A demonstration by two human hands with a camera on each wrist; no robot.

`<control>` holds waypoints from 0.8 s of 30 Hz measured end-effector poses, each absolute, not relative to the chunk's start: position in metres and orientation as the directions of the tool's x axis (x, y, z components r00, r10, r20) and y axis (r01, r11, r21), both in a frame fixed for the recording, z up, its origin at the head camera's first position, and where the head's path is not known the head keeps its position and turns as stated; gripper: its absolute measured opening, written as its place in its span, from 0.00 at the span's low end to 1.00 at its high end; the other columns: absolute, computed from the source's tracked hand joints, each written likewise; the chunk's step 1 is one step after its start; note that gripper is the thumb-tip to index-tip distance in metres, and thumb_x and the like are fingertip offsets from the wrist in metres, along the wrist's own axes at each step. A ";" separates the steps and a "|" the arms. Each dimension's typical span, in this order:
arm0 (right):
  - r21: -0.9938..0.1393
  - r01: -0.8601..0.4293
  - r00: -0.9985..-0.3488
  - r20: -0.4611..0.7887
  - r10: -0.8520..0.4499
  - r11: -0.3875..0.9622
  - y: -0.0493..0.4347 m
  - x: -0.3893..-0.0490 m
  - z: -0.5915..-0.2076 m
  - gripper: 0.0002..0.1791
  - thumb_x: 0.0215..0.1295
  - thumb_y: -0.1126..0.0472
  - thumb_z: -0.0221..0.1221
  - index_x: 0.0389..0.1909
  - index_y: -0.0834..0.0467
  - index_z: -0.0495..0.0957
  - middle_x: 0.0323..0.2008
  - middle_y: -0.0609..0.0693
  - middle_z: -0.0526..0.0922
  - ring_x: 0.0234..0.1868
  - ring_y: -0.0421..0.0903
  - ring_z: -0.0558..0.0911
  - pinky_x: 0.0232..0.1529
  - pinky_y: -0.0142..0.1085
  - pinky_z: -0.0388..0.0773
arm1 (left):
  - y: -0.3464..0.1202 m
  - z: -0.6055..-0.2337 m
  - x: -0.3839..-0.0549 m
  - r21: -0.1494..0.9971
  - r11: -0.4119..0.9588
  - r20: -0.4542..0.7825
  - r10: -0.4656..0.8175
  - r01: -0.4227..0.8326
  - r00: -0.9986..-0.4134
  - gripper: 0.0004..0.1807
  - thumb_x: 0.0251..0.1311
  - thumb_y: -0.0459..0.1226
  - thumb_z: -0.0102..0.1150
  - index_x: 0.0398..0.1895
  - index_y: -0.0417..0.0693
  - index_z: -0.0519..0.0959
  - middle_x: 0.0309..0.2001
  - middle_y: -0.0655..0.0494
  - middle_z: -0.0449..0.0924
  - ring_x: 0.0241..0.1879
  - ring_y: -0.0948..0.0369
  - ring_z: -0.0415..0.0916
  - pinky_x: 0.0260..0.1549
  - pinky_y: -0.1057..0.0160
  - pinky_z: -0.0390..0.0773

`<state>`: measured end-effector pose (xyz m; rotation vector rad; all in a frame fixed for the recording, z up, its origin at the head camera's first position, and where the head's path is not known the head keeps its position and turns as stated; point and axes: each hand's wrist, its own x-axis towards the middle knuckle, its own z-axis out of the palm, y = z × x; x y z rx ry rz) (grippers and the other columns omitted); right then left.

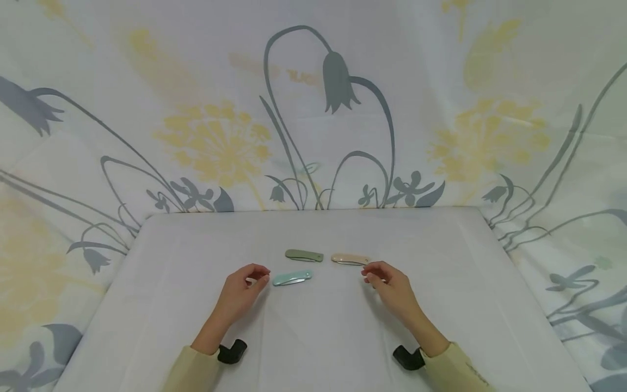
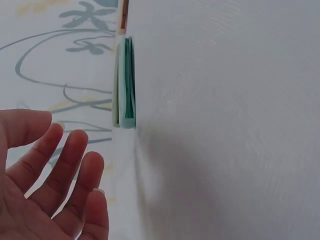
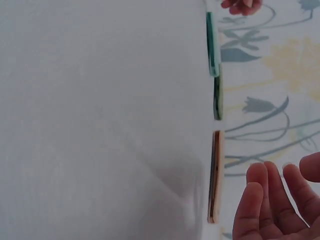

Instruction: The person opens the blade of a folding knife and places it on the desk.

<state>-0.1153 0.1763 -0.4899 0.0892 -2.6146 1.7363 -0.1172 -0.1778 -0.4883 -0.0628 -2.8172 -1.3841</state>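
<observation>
Three folded pocket knives lie on the white tabletop: a sage green one, a peach one to its right, and a turquoise one nearer the front. My left hand hovers just left of the turquoise knife, fingers loosely bent and holding nothing. Close to the right end of the peach knife is my right hand, also with nothing in its relaxed fingers. In the left wrist view the turquoise knife overlaps the green one. The right wrist view shows the peach knife beside my fingers, apart from them.
The white-covered table ends at a back edge against a flower-patterned cloth, which also hangs at both sides. Black wrist mounts stick out from the sleeves over the table.
</observation>
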 end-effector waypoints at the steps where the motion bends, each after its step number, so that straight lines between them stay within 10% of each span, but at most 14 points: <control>1: -0.927 -0.039 -0.998 0.020 -0.056 0.372 0.171 -0.117 -0.490 0.09 0.70 0.68 0.58 0.48 0.61 0.81 0.42 0.51 0.85 0.42 0.45 0.84 0.38 0.32 0.78 | -0.177 -0.489 -0.118 0.796 0.604 0.016 0.032 0.032 -0.999 0.07 0.67 0.37 0.62 0.46 0.51 0.83 0.42 0.59 0.82 0.46 0.59 0.76 0.47 0.55 0.75; 24: -0.924 -0.088 -0.978 0.009 -0.209 0.372 0.099 -0.139 -0.508 0.09 0.66 0.66 0.61 0.45 0.57 0.84 0.44 0.48 0.86 0.47 0.47 0.83 0.51 0.42 0.76 | -0.161 -0.503 -0.132 0.855 0.514 0.020 0.083 0.061 -0.996 0.11 0.57 0.31 0.69 0.43 0.48 0.84 0.41 0.59 0.83 0.44 0.59 0.78 0.44 0.57 0.76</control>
